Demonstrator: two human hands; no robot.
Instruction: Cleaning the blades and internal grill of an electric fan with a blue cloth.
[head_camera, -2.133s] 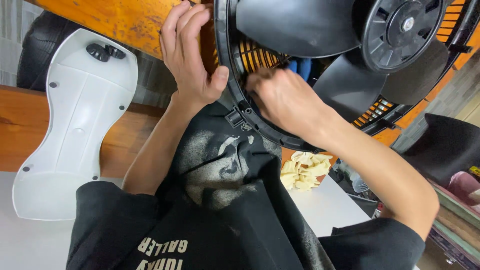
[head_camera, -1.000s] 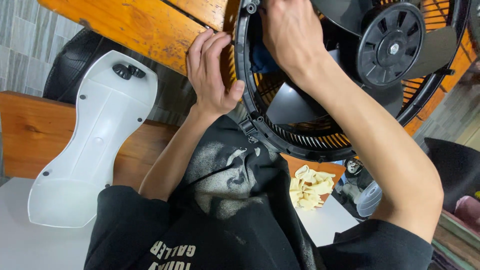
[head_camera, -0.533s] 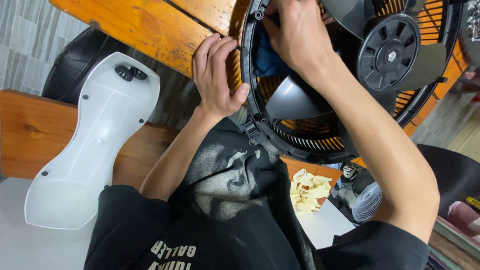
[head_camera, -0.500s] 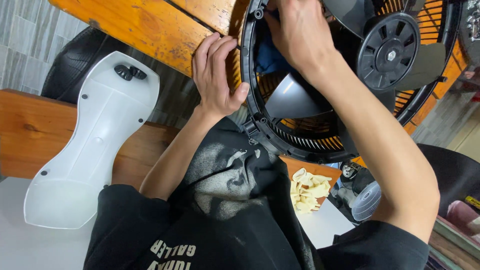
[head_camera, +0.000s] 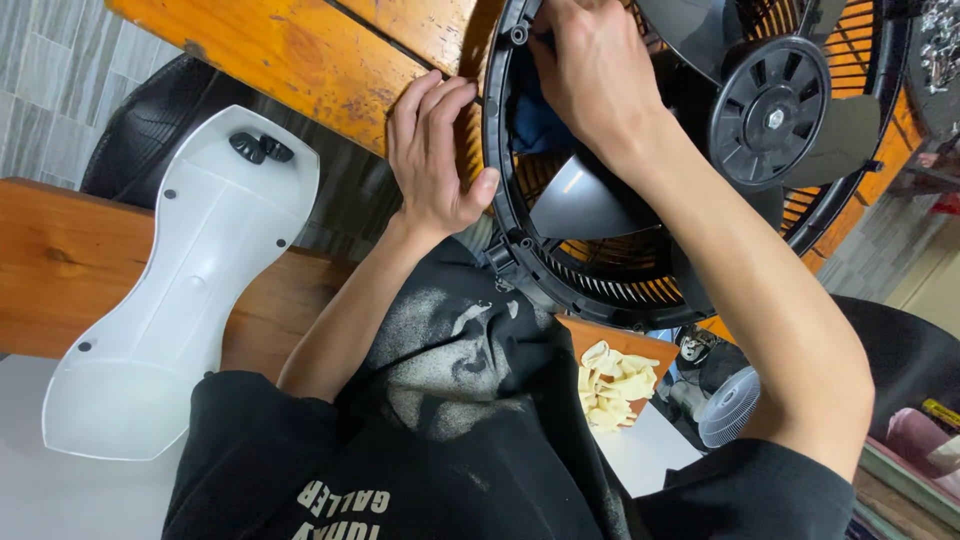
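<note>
The fan (head_camera: 690, 150) lies on its back across the orange wooden bench (head_camera: 290, 60), front guard off, black blades (head_camera: 590, 200) and hub (head_camera: 770, 100) bare inside the round black rim (head_camera: 500, 190). It sits at the far right of the scene, with the near edge of the rim hanging just over the person's chest.

The left hand (head_camera: 435, 160) is spread flat along the outside of the rim on its left edge, fingers lying on the bench, thumb hooked over the plastic lip. That looks like a bracing hold, open and pressing rather than clenched.

The right hand (head_camera: 600, 75) is down inside the cage at the far left of it, closed around a dark blue cloth (head_camera: 535, 115) and pushing it against the rear grille. How tightly the fingers pinch I can't tell; they're buried.

As to handling, I'd judge the rim stiff and the safest grip, as the left hand has it. The blades look thin and springy and would likely flex if pushed, and the grille ribs (head_camera: 620, 280) are fine and could bend. The cloth is soft and limp, easy to bunch. The motor probably makes the middle heavy.

To the left rests a white plastic cover (head_camera: 170, 290); near right, pale gloves (head_camera: 615, 380) lie heaped.
</note>
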